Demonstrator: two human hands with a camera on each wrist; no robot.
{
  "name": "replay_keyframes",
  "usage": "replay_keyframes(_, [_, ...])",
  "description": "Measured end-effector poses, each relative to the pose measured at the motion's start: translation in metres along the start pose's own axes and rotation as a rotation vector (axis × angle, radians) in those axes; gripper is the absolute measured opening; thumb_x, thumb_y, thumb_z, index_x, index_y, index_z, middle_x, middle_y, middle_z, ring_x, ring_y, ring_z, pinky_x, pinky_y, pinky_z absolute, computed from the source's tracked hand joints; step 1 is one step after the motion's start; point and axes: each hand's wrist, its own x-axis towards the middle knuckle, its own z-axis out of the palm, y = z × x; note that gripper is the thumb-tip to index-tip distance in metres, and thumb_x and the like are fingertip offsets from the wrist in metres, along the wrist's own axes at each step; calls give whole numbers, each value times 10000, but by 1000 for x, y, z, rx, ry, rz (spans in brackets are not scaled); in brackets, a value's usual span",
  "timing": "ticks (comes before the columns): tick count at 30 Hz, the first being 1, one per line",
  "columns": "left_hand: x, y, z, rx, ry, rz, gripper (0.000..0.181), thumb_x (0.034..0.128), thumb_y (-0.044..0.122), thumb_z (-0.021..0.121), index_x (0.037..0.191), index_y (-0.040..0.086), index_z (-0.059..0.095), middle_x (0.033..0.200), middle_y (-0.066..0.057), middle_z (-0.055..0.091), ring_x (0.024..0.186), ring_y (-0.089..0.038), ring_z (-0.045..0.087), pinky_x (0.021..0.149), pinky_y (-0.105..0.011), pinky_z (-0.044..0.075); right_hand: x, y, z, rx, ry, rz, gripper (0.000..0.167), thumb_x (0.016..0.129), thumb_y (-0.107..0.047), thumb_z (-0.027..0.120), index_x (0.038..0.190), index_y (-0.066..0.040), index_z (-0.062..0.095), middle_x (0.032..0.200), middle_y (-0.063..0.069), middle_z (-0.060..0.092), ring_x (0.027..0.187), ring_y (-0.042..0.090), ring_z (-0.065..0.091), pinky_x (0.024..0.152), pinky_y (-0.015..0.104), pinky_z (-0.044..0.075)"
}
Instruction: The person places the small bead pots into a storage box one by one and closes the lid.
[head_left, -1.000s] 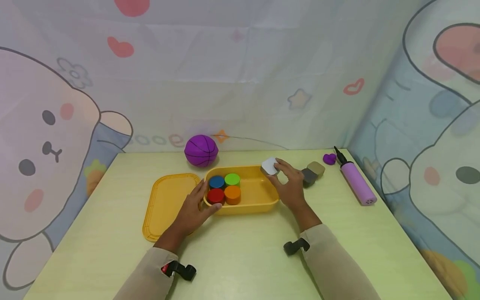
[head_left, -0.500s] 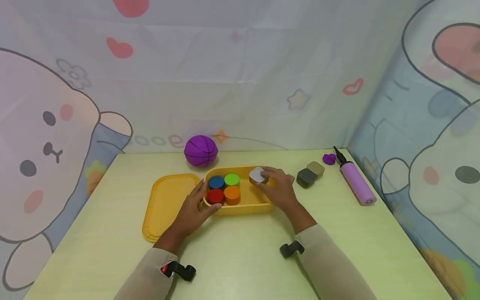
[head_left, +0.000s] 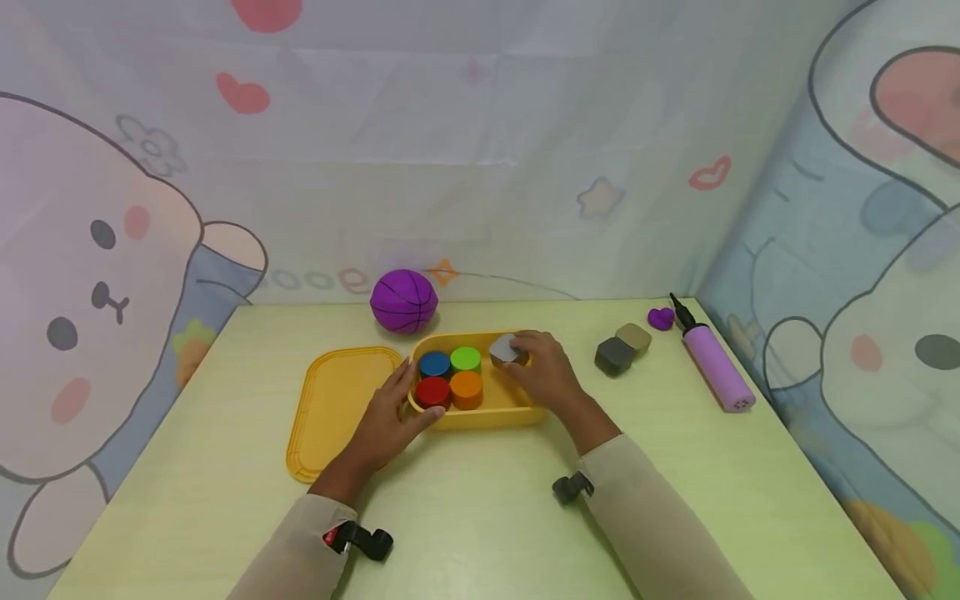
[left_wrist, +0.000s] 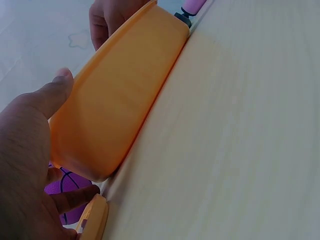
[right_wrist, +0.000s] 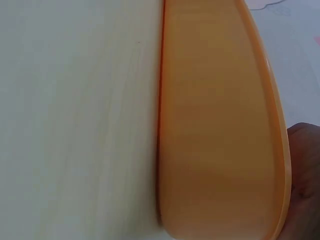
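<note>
A yellow plastic box (head_left: 487, 418) holds several round blocks at its left end: blue (head_left: 435, 365), green (head_left: 466, 360), red (head_left: 432, 392) and orange (head_left: 467, 388). My left hand (head_left: 385, 425) grips the box's left end, its thumb (left_wrist: 57, 90) on the near rim and its fingers along the outside. Inside the box, right of the green block, a grey faceted block (head_left: 504, 348) is pinched between the thumb and fingers of my right hand (head_left: 547, 371). In the right wrist view the box wall hides the grey block, and only part of that hand shows.
The flat yellow lid (head_left: 337, 408) lies left of the box. Behind stands a purple basketball (head_left: 403, 302). Rightward are a dark grey block (head_left: 614, 357), a tan block (head_left: 634, 337), a small purple heart-shaped piece (head_left: 661, 318) and a purple hand pump (head_left: 716, 367).
My right hand has carried the grey block leftward and down, from above the box's back right corner to inside the box beside the green block. The left hand has stayed still.
</note>
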Motion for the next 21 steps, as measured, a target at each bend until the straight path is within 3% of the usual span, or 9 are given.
replay_keyframes(15, [2,1,1,6,1,12,981,1018,505,747,1741,89,232,1838,-143,194,1703,-419,204,1322,-766,121,6,-11,12,-24,-72,190,378,977,-145,835,1302,30,756,1311,200,747,1207,359,707,1066,506,595])
replay_keyframes(18, [1,1,0,9,1,14,983,1014,505,752,1739,84,238,1835,-148,202,1701,-424,207,1317,-769,117,7,-11,14,-82,-92,179,276,961,-168,856,1154,17,786,1155,164,763,1033,296,693,940,446,606])
replay_keyframes(21, [0,0,-1,11,-1,15,989,1013,503,754,1739,81,232,1833,-157,202,1699,-430,207,1316,-769,118,7,-12,16,-147,-102,131,206,929,-172,887,982,-7,774,994,132,741,877,244,607,816,391,544])
